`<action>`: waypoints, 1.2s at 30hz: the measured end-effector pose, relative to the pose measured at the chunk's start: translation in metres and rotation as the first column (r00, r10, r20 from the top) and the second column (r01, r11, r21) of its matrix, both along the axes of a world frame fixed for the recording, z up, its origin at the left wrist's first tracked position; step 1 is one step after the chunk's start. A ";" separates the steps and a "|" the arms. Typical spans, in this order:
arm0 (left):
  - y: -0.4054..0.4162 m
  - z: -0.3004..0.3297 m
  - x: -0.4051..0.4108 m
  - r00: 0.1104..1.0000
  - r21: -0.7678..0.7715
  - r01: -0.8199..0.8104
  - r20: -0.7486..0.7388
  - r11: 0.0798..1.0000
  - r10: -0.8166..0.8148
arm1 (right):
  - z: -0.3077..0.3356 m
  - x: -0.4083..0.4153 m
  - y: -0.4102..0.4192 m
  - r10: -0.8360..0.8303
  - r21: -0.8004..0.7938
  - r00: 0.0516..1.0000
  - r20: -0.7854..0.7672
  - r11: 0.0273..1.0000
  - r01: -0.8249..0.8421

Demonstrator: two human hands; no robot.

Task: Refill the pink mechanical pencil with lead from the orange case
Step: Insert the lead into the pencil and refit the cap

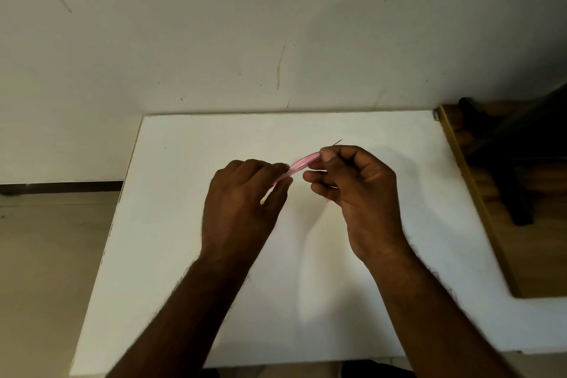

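Note:
The pink mechanical pencil [302, 163] slants between both hands above the white table [184, 239]. My left hand [242, 196] grips its lower half, and a small orange bit shows under those fingers, perhaps the case; I cannot tell. My right hand [352, 187] pinches a thin dark lead [337, 142] at the pencil's upper end, and the lead's tip sticks out above the thumb. A small pink piece [327, 201] peeks out under the right palm. The orange case is otherwise hidden.
The table stands against a marked pale wall [276, 24]. A wooden surface [497, 224] with a dark stand [518, 169] on it adjoins the table's right edge. Tiled floor [46, 255] lies to the left.

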State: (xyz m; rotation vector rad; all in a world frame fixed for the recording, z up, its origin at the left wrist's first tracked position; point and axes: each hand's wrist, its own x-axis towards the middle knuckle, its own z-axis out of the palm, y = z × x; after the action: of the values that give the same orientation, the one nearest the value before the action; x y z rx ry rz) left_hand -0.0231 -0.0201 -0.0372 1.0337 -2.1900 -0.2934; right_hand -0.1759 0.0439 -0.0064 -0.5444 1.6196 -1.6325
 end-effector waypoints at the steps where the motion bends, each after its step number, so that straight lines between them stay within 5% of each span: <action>1: 0.000 0.000 0.000 1.000 -0.001 0.003 -0.001 1.000 -0.003 | 0.000 0.000 0.000 0.009 0.000 1.000 0.006 1.000 -0.009; 10: -0.003 0.001 0.001 1.000 0.018 0.000 -0.019 1.000 0.000 | -0.003 -0.008 0.001 0.029 -0.005 0.999 0.014 1.000 -0.029; 14: -0.004 0.001 0.002 1.000 0.069 0.005 -0.016 0.998 -0.004 | -0.011 -0.032 0.005 -0.072 0.156 0.976 -0.206 0.982 0.105; 17: -0.006 0.000 0.004 1.000 0.104 0.005 -0.009 0.995 -0.004 | -0.029 -0.051 0.012 0.090 0.370 0.869 -0.487 0.922 0.112; 21: -0.008 0.000 0.007 1.000 0.108 0.000 -0.001 0.994 0.001 | -0.034 -0.055 0.019 0.285 0.515 0.720 -0.632 0.849 0.116; 33: -0.008 -0.003 0.009 1.000 0.138 0.024 0.003 0.990 -0.025 | -0.046 -0.037 0.015 0.433 0.563 0.431 -0.792 0.791 0.241; 36: -0.008 -0.002 0.009 1.000 0.133 0.026 0.004 0.991 -0.027 | -0.048 -0.035 0.014 0.454 0.580 0.431 -0.780 0.783 0.225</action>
State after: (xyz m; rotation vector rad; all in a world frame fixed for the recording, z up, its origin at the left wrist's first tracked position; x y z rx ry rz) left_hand -0.0142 -0.0282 -0.0396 1.0789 -2.2155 -0.4546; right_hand -0.2114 0.0576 -0.0543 -1.2853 2.6557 -0.4670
